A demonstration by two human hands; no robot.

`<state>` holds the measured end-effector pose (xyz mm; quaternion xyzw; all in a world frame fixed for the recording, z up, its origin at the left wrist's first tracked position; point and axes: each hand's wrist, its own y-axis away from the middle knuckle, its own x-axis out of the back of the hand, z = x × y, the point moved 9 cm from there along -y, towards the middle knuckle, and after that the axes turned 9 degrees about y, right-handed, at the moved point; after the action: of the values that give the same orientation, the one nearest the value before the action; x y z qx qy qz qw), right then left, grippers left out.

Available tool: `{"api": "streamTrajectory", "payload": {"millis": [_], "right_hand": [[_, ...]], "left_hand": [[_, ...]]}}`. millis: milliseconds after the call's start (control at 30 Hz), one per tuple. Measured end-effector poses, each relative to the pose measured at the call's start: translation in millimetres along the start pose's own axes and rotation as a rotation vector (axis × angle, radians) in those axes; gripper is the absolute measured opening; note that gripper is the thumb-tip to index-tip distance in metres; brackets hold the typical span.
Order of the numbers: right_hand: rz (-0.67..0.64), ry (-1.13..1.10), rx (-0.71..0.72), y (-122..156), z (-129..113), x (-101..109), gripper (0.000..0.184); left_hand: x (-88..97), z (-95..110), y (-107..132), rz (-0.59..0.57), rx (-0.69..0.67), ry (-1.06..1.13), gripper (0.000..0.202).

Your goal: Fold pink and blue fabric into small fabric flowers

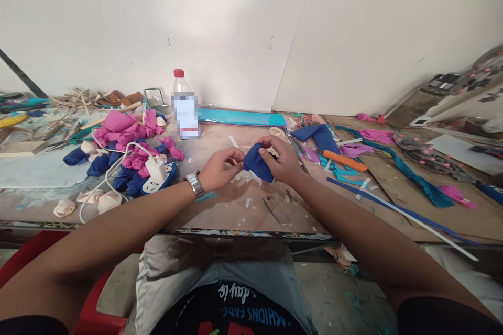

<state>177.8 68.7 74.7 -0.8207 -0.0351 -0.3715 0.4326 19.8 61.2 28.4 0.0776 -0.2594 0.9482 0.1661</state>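
A small piece of dark blue fabric (258, 162) is held between my two hands above the middle of the table. My left hand (220, 168), with a metal watch on its wrist, pinches the left corner of the fabric between thumb and fingertips. On the other side, my right hand (282, 158) grips the piece, its thumb pressed on top and the fingers partly hidden behind it. Beyond my right hand lies a larger folded blue fabric piece (317, 137). Small white scraps (247, 202) are scattered on the table beneath the hands.
At left, pink crumpled fabric pieces (120, 128) and blue ones lie around a power strip (159, 180) with a white cable. A red-capped bottle (181, 84) stands behind. An orange-handled cutter (345, 160) and a long white strip (420, 224) lie at right.
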Motion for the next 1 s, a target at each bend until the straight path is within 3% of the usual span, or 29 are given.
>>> {"api": "streamTrajectory", "payload": {"millis": [333,633,833,1000], "right_hand": [[0.024,-0.026,-0.022,0.9,0.0,1.3,0.018],[0.001,-0.038,-0.032,0.9,2.5,-0.8,0.018],[-0.194,0.055,0.087,1.2,-10.4,-16.2,0.023],[-0.237,0.076,0.152,3.0,-25.6,-18.5,0.026]], "left_hand": [[6.0,-1.5,1.1,0.067,-0.017,0.002,0.005],[0.0,-10.7,1.5,0.008,0.088,0.011,0.006],[7.3,-8.3,0.3,0.073,0.024,0.124,0.021],[4.2,-0.1,1.9,0.072,-0.053,0.125,0.035]]}}
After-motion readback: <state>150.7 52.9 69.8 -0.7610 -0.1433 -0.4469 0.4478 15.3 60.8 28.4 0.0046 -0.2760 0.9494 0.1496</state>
